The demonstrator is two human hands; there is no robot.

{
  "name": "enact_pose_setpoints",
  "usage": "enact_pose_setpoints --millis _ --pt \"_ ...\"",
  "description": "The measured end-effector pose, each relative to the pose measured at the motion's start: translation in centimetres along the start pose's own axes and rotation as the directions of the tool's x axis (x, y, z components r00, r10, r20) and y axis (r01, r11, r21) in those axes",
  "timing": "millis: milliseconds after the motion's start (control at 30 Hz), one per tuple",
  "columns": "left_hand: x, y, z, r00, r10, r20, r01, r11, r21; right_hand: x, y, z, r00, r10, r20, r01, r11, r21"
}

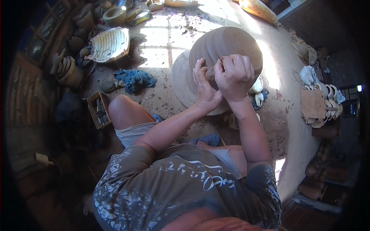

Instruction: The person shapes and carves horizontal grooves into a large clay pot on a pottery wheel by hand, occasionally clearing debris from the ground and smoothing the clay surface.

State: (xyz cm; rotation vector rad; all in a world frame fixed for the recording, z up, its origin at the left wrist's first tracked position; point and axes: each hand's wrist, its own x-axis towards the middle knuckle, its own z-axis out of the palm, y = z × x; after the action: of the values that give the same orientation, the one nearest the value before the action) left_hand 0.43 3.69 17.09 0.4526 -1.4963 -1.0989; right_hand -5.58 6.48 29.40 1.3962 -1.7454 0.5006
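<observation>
Clay pot [227,46], upper centre, on a round wheel [181,82]. Left hand [205,85] flat against it, fingers spread; right hand [234,75] fisted round a small tool [210,73].

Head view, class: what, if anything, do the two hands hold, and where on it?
Both the left hand and the right hand press together on the near side of the large clay pot; whether they grip a small tool between them cannot be told.

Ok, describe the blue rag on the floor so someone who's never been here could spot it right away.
Start at the big brown clay pot on its round wheel, under both hands. Look to its left, across the dusty floor, below the white ribbed mould. The rag lies crumpled there, the only bright blue cloth among brown clay things.
</observation>
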Motion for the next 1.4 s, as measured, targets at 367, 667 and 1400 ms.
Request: enact_pose_setpoints --millis 367,667,1400 --pt "3.1 -1.6 -2.4 0.976 -0.164 0.142 0.195 0.949 -0.246 -1.3 0.9 -1.9 0.993 0.065 0.094 -0.069 0.997 0.035" --pt "7.2 -2.5 -4.3 0.921 -0.247 0.300 0.352 0.858 -0.375 -2.0 2.9 -3.1 0.999 0.014 0.039 -0.019 0.990 0.138" --pt "7.8 -3.2 -4.7 0.905 -0.202 0.375 0.330 0.889 -0.317 -4.4 8.4 -4.8 0.995 -0.086 0.052 0.065 0.945 0.321"
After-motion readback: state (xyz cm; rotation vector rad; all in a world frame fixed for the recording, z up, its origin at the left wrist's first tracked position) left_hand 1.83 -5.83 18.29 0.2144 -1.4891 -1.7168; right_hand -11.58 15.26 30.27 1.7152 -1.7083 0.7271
